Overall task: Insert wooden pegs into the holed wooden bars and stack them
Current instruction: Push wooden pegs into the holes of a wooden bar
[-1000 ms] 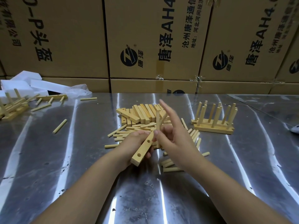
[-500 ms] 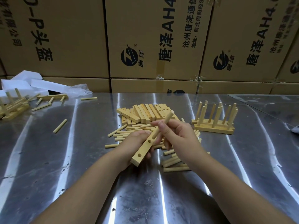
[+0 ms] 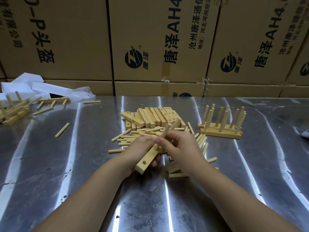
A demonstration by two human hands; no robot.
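My left hand [image 3: 138, 151] grips a holed wooden bar [image 3: 147, 160] that slants toward me above the steel table [image 3: 66, 164]; an empty hole shows near its close end. My right hand [image 3: 180, 146] pinches a wooden peg [image 3: 164, 133] whose lower end sits in a hole of that bar. A second peg [image 3: 175, 124] stands up behind it, near my right fingers. Loose pegs [image 3: 128, 138] lie scattered under and around my hands. A pile of holed bars [image 3: 150, 117] lies just beyond. Finished bars with upright pegs [image 3: 222, 123] stand stacked to the right.
More pegged bars [image 3: 13, 111] and stray pegs lie at the far left, beside white foam blocks [image 3: 33, 86]. One peg [image 3: 61, 130] lies alone left of centre. Printed cardboard boxes [image 3: 158, 39] wall off the back of the table.
My right hand closed from spread fingers, took a peg and brought it down into a hole of the bar. My left hand kept the bar nearly still.
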